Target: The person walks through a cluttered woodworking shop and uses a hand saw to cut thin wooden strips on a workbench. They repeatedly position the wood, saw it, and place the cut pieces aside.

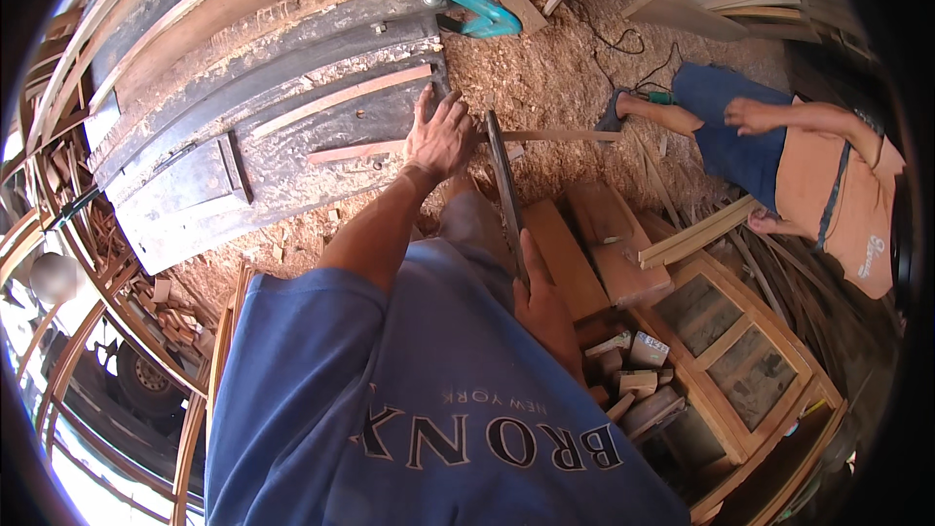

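My left hand [438, 136] lies over a thin wooden strip [358, 151] at the right end of the dark workbench [292, 88]. Its fingers are stretched out and a little apart on the bench top. The strip runs beneath the palm and sticks out past the bench edge to the right. In front of my body, my right hand [545, 302] is closed round the near end of a long, narrow dark bar [504, 175], thumb along it. The bar points away from me, just right of my left hand; its exact kind cannot be made out. A second strip [346, 100] lies farther back on the bench.
A teal clamp [477, 15] sits at the bench's far right corner. Wood shavings [575, 58] cover the floor. Another person [828, 175] sits at right. A wooden frame [750, 351] and offcuts [638, 380] lie near right; curved wooden lengths stand at left.
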Action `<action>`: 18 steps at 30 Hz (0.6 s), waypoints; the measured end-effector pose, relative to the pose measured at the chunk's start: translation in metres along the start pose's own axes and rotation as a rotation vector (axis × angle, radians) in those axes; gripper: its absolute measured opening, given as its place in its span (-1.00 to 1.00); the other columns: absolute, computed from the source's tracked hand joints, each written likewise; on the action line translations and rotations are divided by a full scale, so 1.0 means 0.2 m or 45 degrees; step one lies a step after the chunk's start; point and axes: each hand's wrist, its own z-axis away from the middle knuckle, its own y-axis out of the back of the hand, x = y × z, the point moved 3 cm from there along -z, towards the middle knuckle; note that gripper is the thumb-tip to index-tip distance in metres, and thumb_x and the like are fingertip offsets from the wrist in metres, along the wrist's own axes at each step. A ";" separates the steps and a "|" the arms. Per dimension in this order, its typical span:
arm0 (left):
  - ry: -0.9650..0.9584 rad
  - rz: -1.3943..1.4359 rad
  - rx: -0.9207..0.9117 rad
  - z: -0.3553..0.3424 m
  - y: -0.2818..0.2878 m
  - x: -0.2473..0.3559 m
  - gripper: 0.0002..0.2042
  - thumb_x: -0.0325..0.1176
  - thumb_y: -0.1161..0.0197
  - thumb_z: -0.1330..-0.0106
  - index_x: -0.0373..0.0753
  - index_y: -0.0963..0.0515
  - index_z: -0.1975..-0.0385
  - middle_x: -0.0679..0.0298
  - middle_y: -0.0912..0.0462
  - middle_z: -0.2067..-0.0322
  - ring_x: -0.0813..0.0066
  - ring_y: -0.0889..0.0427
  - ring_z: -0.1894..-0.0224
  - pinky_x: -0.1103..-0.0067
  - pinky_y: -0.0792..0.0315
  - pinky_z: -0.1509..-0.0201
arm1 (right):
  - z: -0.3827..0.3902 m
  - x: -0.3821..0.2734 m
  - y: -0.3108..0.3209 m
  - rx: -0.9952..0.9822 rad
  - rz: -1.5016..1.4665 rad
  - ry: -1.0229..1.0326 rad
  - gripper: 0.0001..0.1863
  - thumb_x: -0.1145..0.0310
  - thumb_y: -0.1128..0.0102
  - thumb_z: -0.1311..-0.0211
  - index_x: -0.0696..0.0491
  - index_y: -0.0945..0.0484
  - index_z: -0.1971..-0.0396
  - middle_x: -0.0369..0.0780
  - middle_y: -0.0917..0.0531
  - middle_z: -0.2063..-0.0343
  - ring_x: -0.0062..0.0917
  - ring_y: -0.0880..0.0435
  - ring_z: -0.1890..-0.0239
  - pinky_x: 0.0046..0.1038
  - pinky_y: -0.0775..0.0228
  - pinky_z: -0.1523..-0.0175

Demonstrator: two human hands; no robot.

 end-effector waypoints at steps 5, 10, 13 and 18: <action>-0.049 0.065 0.147 0.01 0.00 -0.01 -0.68 -0.11 -0.12 -0.27 -0.16 -0.55 0.10 0.19 -0.47 -0.08 0.24 -0.26 -0.36 -0.08 0.18 -0.47 | -0.13 -0.04 0.02 0.001 -0.006 -0.056 -0.26 0.39 0.07 -0.36 -0.19 0.08 -0.50 0.22 -0.61 0.42 0.14 -0.62 0.34 0.04 -0.44 0.14; -0.048 0.090 0.203 0.01 -0.01 -0.01 -0.70 -0.17 -0.15 -0.20 -0.21 -0.52 0.17 0.18 -0.47 -0.06 0.25 -0.27 -0.36 -0.05 0.20 -0.49 | -0.03 -0.09 0.08 -0.298 -0.037 -0.405 -0.28 0.39 0.11 -0.39 -0.23 0.07 -0.50 0.15 -0.50 -0.01 0.13 -0.52 -0.01 -0.03 -0.36 -0.11; -0.037 0.067 0.134 0.01 -0.01 -0.01 -0.68 -0.14 -0.10 -0.29 -0.17 -0.54 0.08 0.18 -0.47 -0.05 0.23 -0.27 -0.36 -0.08 0.17 -0.47 | -0.09 -0.07 0.06 -0.281 -0.066 -0.388 -0.30 0.38 0.13 -0.40 -0.26 0.06 -0.50 0.12 -0.44 -0.20 0.12 -0.47 -0.16 -0.06 -0.32 -0.22; -0.043 0.085 0.174 0.01 0.01 -0.01 -0.65 -0.12 -0.19 -0.16 -0.24 -0.52 0.17 0.18 -0.46 -0.04 0.27 -0.30 -0.34 -0.01 0.18 -0.49 | -0.17 -0.04 0.03 -0.206 0.036 -0.307 -0.27 0.38 0.07 -0.37 -0.21 0.07 -0.50 0.24 -0.62 0.33 0.14 -0.64 0.25 0.04 -0.45 0.11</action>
